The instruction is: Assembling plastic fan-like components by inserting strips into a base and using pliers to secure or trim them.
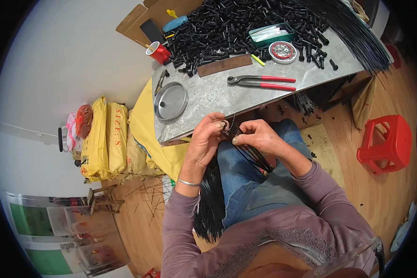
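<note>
My left hand point(207, 139) is closed in a pinch just off the table's front edge, its thumb and fingertips pressed round a small dark piece too hidden to name. Close beside it, my right hand point(259, 137) pinches at the upper end of a bundle of thin black strands point(255, 157), which slants down over my lap. A single dark strand rises above the fingertips by the table edge. Another thick bunch of long black strands point(209, 204) hangs beside my left leg.
On the grey table point(208, 95) lie red-handled pincers point(262, 82), a round metal tray point(170, 101), a rusty metal bar point(224, 65) and a large heap of black plastic pieces point(222, 32). A white-and-red dish point(282, 52) holds small metal bits. A red stool point(385, 144) stands at right, yellow sacks point(107, 139) at left.
</note>
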Tool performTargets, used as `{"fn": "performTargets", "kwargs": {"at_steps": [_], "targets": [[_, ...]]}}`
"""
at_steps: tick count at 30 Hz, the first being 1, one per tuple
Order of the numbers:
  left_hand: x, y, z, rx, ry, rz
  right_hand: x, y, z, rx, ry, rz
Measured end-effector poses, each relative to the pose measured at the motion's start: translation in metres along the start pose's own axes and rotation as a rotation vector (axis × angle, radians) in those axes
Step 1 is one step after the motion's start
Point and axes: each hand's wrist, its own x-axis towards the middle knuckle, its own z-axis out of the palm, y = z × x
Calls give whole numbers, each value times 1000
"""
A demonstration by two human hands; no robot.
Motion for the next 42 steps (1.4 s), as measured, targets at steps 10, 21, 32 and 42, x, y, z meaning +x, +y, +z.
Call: {"fn": "performTargets", "kwargs": {"at_steps": [10,21,32,42], "targets": [[1,-5,-2,-98,8,-37,2,1,2,-8,-7,27],[5,-11,-10,-171,6,-63,4,2,2,-9,-15,20],[2,-14,-5,-129,73,19,5,5,3,-38,76,15],[4,-9,1,5,52,47,-2,1,-1,8,99,10]]}}
